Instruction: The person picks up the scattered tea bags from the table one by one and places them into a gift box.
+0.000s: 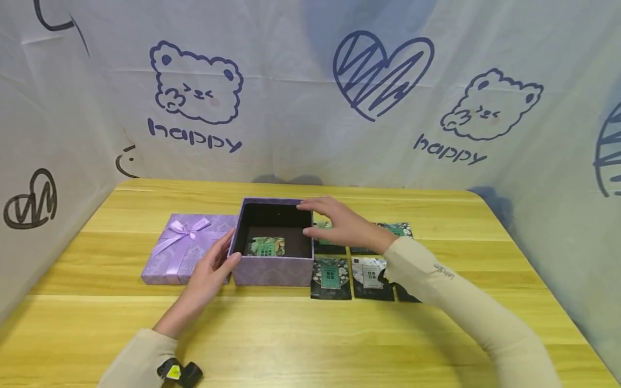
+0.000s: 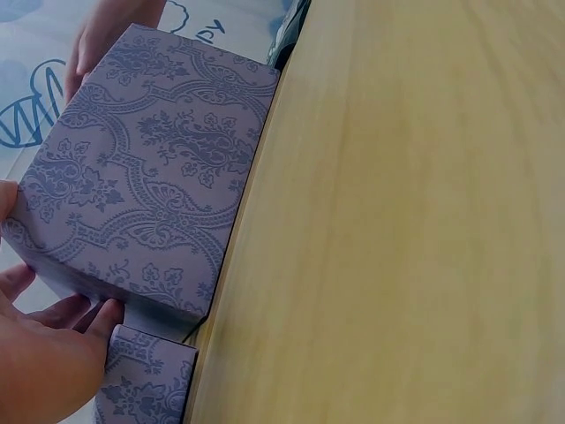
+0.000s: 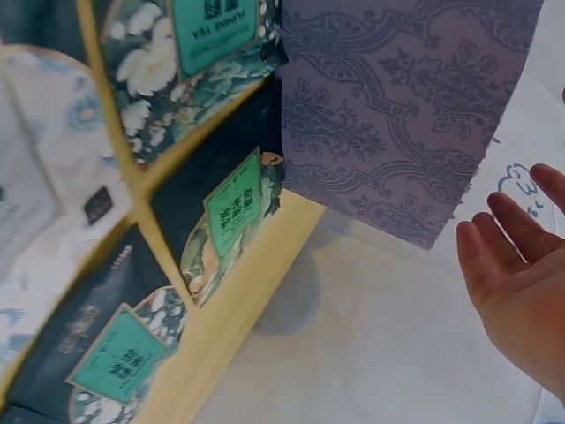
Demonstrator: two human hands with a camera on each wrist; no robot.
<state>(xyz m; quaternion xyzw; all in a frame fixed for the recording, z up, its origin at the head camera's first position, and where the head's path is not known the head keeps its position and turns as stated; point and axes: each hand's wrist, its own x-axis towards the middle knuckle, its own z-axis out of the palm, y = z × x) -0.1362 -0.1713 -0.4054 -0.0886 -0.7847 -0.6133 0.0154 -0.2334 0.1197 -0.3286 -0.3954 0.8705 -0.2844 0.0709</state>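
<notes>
A purple patterned gift box (image 1: 274,271) stands uncovered on the table, its inside dark. One tea sachet (image 1: 268,246) with a green label lies on its floor. My left hand (image 1: 208,275) rests against the box's left side, thumb at the front left corner near the rim and fingers (image 2: 66,314) along the side. Over the right rim reaches my right hand (image 1: 342,223), fingers spread and nothing held in them. Beside the box on the right lie several tea sachets (image 1: 331,278) in two rows, one of them white-topped (image 1: 372,278); the right forearm partly covers some.
The box's lid (image 1: 196,253) with a purple ribbon bow (image 1: 186,230) lies close at the box's left. A white cloth (image 1: 291,108) with drawings hangs behind and beside the wooden table (image 1: 301,339).
</notes>
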